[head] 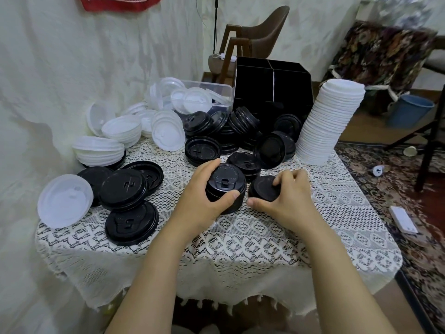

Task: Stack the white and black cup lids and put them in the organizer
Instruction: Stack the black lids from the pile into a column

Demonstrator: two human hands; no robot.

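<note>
Both forearms are extended forward from the lower edge of the view over a bench (240, 237) covered with a white lace cloth. The left hand (204, 191) is curled around a short stack of black lids (226, 186) that stands upright on the cloth near the middle; the thumb is pressed against the near side of the stack and the fingers are wrapped over its far left edge, so the grip is closed on this stack. The right hand (286, 196) is laid palm down just beside it, with the fingers bent over the top of a single black lid (262, 189) and the thumb stretched along the cloth at its near edge; the lid is covered and touched, but whether it is truly pinched cannot be told. The two hands are set close together, almost touching. More loose black lids (125, 186) are scattered to the left and behind, mixed with loose white lids (65, 201) toward the left edge. A tall stack of white lids (330, 121) is stood at the far right of the bench, leaning slightly. The black organizer (272, 80) is placed at the far edge behind the piles, and a clear plastic box (216, 90) with white lids in it lies to its left.
</note>
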